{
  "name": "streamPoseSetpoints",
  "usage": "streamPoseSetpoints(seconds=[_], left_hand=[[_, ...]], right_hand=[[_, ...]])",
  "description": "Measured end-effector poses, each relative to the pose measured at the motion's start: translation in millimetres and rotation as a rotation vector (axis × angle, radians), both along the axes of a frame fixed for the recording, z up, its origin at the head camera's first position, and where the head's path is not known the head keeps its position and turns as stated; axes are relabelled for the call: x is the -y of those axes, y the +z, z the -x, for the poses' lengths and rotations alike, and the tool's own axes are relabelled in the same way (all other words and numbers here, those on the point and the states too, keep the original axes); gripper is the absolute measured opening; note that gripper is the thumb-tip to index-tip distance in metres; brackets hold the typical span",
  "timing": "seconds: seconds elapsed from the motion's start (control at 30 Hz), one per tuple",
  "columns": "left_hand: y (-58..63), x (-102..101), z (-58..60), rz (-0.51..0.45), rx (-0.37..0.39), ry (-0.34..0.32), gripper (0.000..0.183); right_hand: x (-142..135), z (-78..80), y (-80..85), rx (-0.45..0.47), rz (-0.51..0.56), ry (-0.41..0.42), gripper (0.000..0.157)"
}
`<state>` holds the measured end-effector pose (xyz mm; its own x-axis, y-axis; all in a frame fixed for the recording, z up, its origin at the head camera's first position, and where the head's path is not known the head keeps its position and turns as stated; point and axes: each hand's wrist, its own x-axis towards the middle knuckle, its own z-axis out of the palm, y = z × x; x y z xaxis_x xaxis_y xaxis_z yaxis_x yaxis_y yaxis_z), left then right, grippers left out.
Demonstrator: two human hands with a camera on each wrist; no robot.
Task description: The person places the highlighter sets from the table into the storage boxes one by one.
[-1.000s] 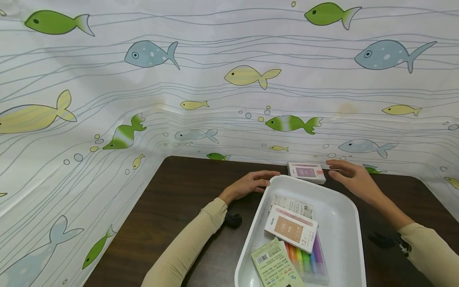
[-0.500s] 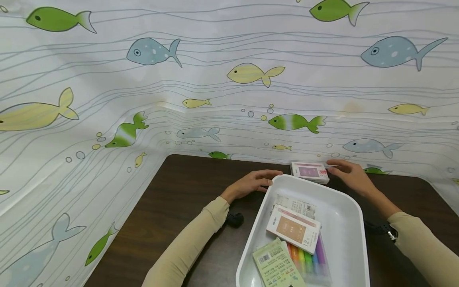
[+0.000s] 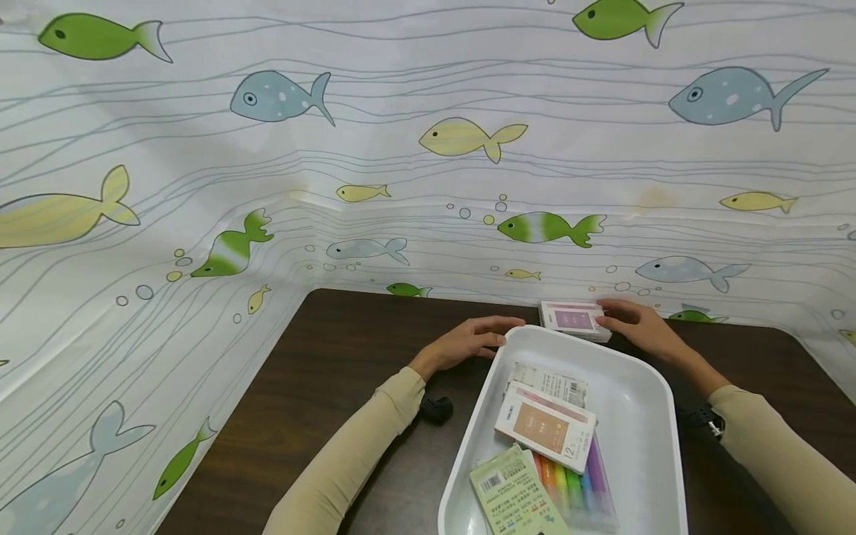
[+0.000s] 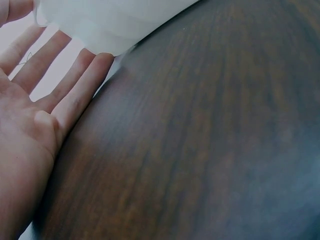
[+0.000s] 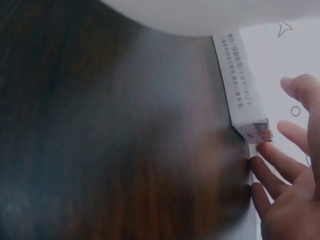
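A white plastic tray (image 3: 635, 423) stands on the dark table. My left hand (image 3: 464, 343) touches its far left corner, and the left wrist view shows the extended fingers against the tray's outer wall (image 4: 110, 25). Behind the tray, against the wall, lies a white box with a purple label (image 3: 571, 319), seemingly stacked on another. My right hand (image 3: 638, 327) is at its right end, thumb and fingers spread. In the right wrist view, a fingertip is at or very near the box's end (image 5: 257, 132); contact is uncertain.
Inside the tray lie a white box with an orange label (image 3: 545, 427), a green printed packet (image 3: 515, 490), a clear pack of coloured markers (image 3: 588, 498) and a grey printed pack (image 3: 555, 380). A fish-patterned sheet (image 3: 401, 96) rises behind the brown table (image 3: 348, 357).
My right hand has moved left to the right end of the box at the back. The left hand stays at the tray's corner. The view has shifted slightly.
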<state>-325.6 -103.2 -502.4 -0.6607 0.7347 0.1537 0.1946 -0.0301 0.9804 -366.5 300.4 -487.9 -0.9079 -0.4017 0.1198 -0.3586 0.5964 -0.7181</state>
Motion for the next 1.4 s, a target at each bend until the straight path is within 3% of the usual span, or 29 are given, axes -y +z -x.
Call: streamPoseSetpoints(seconds=[0.4, 0.73, 1.03, 1.17, 1.4], left_hand=[[-2.1, -0.2, -4.5, 0.017, 0.001, 0.027, 0.046], [-1.1, -0.2, -1.9, -0.001, 0.003, 0.013, 0.046], [-0.2, -0.9, -0.4, 0.015, 0.003, 0.023, 0.046], [0.1, -1.5, -0.3, 0.014, 0.004, 0.021, 0.046], [0.3, 0.0, -1.3, 0.011, 0.000, 0.028, 0.046]], right_hand=[[-0.4, -6.5, -10.9, -0.014, -0.036, 0.011, 0.066], [7.2, -17.6, -10.6, -0.047, 0.157, 0.016, 0.066], [6.2, -18.3, -11.1, -0.087, 0.170, -0.010, 0.063], [4.0, -21.8, -8.1, -0.052, 0.203, -0.040, 0.061], [2.0, -28.5, -1.7, 0.063, 0.363, -0.096, 0.057]])
